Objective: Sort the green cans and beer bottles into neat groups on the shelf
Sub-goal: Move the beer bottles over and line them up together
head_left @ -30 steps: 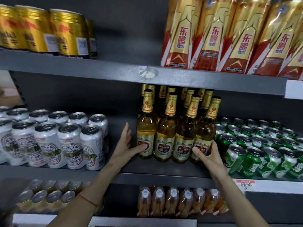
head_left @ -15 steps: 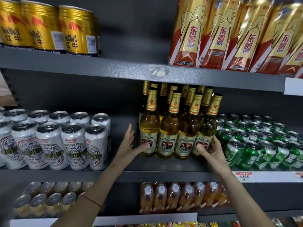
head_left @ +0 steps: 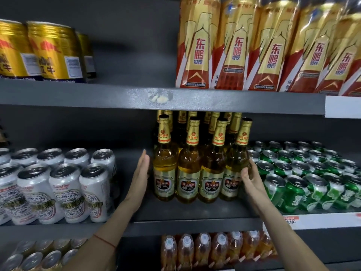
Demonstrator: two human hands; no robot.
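Standing upright on grey shelf: beer bottles.

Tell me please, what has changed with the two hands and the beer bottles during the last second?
The left hand took its thumb off the leftmost front bottle and now stands flat, fingers straight, beside it. The right hand rose a little along the rightmost front bottle, fingers behind it. The bottles, green cans and white cans kept their places.
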